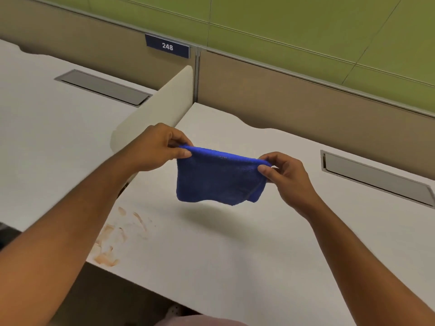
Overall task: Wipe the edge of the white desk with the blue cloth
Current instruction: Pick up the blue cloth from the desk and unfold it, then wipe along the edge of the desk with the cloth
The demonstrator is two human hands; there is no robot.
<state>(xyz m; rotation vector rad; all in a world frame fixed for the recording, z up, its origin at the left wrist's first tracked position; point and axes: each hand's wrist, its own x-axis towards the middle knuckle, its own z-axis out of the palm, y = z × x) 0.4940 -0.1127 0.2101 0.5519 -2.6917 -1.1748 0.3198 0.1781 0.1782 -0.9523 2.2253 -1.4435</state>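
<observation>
Head view: both hands, left (pixel 153 149) and right (pixel 286 175), pinch the blue cloth (pixel 219 177) stretched left-to-right, hanging above the white desk (pixel 235 243).

The cloth (pixel 219 177) is a deep, even royal blue, plain and without pattern. The surface (pixel 235 255) beneath it is off-white, marked near its front left corner with orange-brown smears (pixel 113 241). The short divider (pixel 155 109) is cream. The partition panels (pixel 282 97) behind are tan, and the wall (pixel 306 24) above is olive green. The number plate (pixel 167 46) is dark blue with white digits. The cable hatches (pixel 376 177) are grey.
</observation>
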